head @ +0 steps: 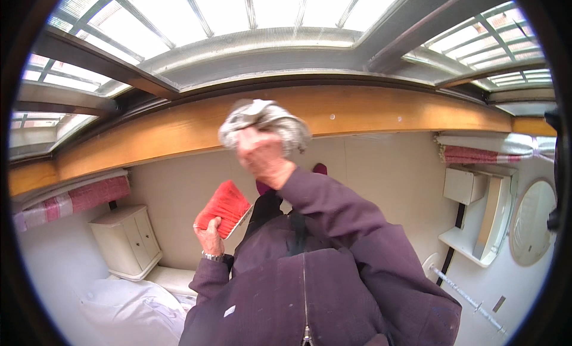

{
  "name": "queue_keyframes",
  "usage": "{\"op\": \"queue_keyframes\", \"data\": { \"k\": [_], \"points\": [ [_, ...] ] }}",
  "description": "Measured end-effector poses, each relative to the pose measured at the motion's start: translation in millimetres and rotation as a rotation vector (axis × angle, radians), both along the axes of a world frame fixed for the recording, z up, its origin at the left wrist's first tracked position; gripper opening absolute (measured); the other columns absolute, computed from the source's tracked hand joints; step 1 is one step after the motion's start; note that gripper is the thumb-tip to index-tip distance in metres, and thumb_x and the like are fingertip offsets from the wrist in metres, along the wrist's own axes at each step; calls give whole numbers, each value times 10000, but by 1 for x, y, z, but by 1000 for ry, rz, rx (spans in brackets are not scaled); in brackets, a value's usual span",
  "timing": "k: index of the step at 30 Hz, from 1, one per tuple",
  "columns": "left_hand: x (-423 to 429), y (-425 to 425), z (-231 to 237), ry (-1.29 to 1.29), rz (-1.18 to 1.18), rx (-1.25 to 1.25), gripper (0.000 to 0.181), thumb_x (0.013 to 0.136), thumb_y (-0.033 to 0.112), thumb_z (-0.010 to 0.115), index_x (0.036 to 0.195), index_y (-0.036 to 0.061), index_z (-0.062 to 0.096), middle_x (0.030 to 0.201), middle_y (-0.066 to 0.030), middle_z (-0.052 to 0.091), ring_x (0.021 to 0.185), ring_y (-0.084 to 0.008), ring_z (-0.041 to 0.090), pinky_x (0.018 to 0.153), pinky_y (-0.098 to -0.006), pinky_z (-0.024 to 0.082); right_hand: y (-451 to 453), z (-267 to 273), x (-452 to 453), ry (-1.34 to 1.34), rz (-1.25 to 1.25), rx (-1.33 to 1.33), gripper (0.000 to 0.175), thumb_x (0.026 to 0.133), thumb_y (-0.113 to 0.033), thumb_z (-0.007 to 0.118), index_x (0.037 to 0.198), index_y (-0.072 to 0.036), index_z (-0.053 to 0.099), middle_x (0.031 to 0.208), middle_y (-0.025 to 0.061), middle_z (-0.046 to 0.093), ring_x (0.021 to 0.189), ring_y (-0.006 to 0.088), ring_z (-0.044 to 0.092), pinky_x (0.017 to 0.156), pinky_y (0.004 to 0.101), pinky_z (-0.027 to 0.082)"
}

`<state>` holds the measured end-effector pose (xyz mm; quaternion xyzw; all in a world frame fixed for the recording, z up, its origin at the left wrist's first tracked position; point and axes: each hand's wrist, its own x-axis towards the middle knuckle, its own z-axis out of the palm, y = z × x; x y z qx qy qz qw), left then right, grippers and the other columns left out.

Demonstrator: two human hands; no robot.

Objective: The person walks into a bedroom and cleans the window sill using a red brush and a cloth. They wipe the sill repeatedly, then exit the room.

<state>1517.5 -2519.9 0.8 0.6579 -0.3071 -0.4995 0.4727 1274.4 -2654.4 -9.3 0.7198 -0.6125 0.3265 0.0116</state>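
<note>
My right hand (261,154) grips a crumpled grey-white cloth (268,116). Cloth and hand are slightly blurred, in front of the wooden window sill (357,109); whether the cloth touches the wood I cannot tell. Lower down, beside my left thigh, my left hand (210,238) holds a brush with red bristles (225,205). Its bristles point up and left, and the thumb lies over them. Most of the brush's handle is hidden.
Barred windows (268,10) in dark frames rise beyond the sill. Pink-and-white curtains (482,154) hang at both ends. On the left stands a small white cabinet (129,243); on the right are a white shelf unit (482,212) and an oval mirror (534,223).
</note>
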Motion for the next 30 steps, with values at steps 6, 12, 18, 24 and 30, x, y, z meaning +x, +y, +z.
{"op": "queue_keyframes", "data": {
  "k": [6,12,18,24,30],
  "points": [
    [-16,-28,34,54,-249,-58,230,827,-25,653,1055,-26,681,969,-41,697,865,-139,651,809,-298,528,61,-9,-191,107,-489,145,210,826,-227,689,846,-34,609,805,150,612,644,360,644,550,462,518],
    [-61,-66,67,195,-379,-115,237,873,-10,663,1109,-32,679,1039,-65,704,936,-148,662,883,-315,532,77,1,-185,220,-639,170,261,778,-252,728,961,-79,661,862,106,637,662,308,666,571,426,537],
    [-103,-110,75,179,-469,-210,287,907,32,692,1180,-42,644,1083,-79,701,932,-149,677,855,-310,561,76,3,-180,286,-464,99,251,749,-253,720,929,-82,689,820,90,645,670,284,669,613,406,537],
    [-102,-125,64,124,-319,-162,342,912,35,707,1229,-31,597,1140,-93,677,973,-169,676,891,-320,562,101,24,-259,325,-578,162,323,730,-331,768,858,-50,675,981,152,621,898,336,624,853,478,466],
    [-101,-130,49,108,-226,-166,299,903,28,709,1185,-27,629,1108,-74,683,963,-156,666,870,-310,552,120,27,-216,31,-242,240,664,659,-218,834,1238,-12,581,1022,157,595,855,331,633,718,422,538]
  ]
}}
